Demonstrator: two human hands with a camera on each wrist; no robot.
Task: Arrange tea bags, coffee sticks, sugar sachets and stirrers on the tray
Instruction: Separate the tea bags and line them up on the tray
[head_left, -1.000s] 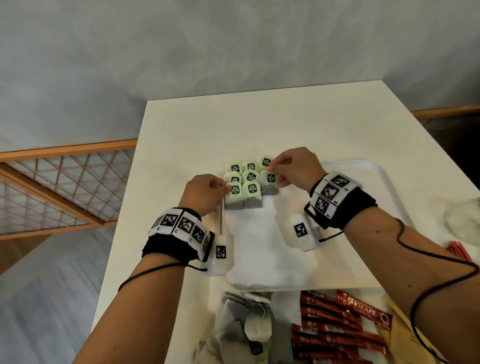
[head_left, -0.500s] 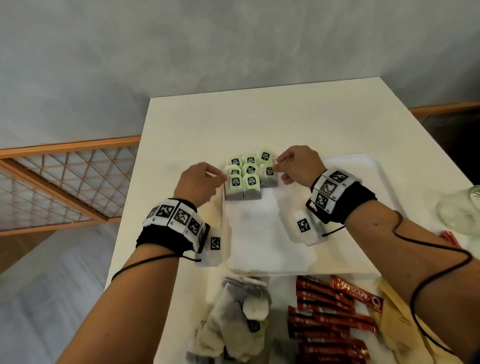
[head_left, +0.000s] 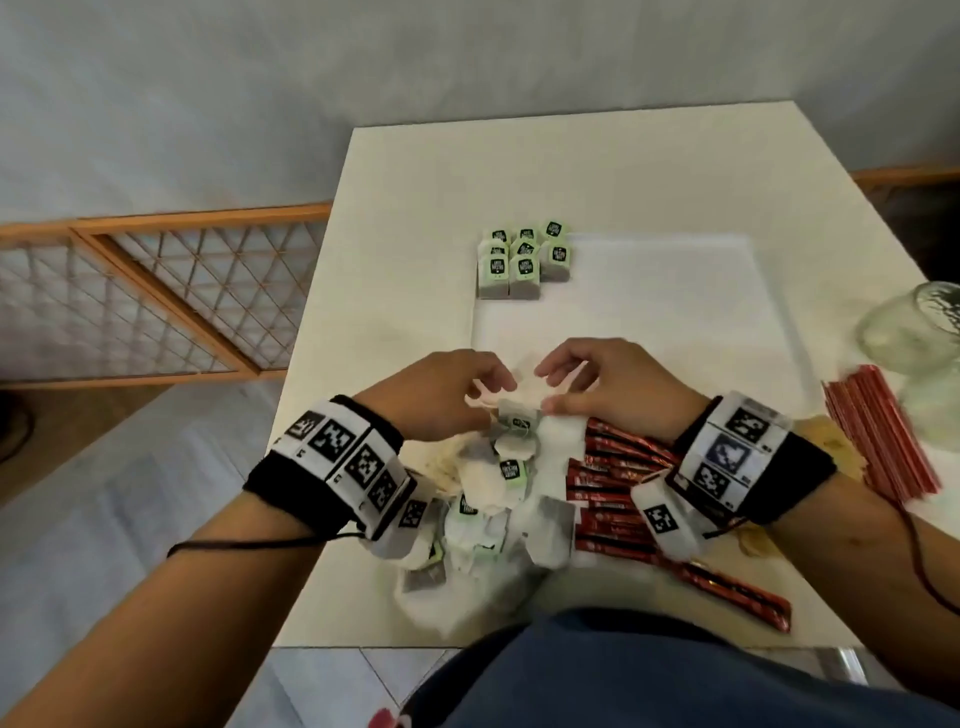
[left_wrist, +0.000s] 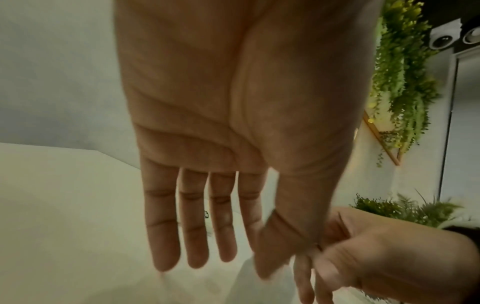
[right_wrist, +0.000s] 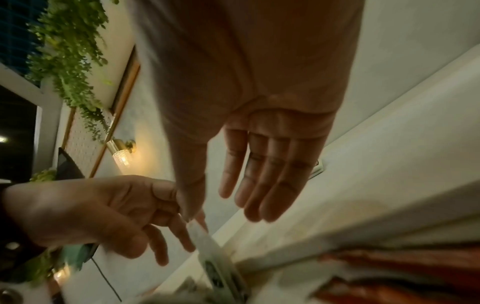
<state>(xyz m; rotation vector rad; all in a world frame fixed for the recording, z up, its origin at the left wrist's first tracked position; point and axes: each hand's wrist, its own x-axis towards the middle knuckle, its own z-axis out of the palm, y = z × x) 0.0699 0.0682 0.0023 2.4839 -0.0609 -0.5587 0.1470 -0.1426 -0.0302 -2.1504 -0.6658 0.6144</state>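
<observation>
While one block of tea bags (head_left: 524, 262) sits on the tray (head_left: 769, 291), my left hand (head_left: 441, 392) and right hand (head_left: 613, 384) hover loosely spread over the loose pile (head_left: 498, 483); coffee sticks (head_left: 613, 483), stirrers (head_left: 878, 436), sugar remain

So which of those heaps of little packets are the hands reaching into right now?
The loose pile of tea bags at the table's near edge, under both hands. The neat tea bag block sits in the tray's far corner, and the red coffee sticks lie beside the pile.

Green-tagged tea bags (head_left: 524, 260), red coffee sticks (head_left: 613, 483)

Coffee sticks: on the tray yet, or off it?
Off. The red coffee sticks lie on the table, nearer the person than the tray; only tea bags sit in the tray's far-left corner.
</observation>
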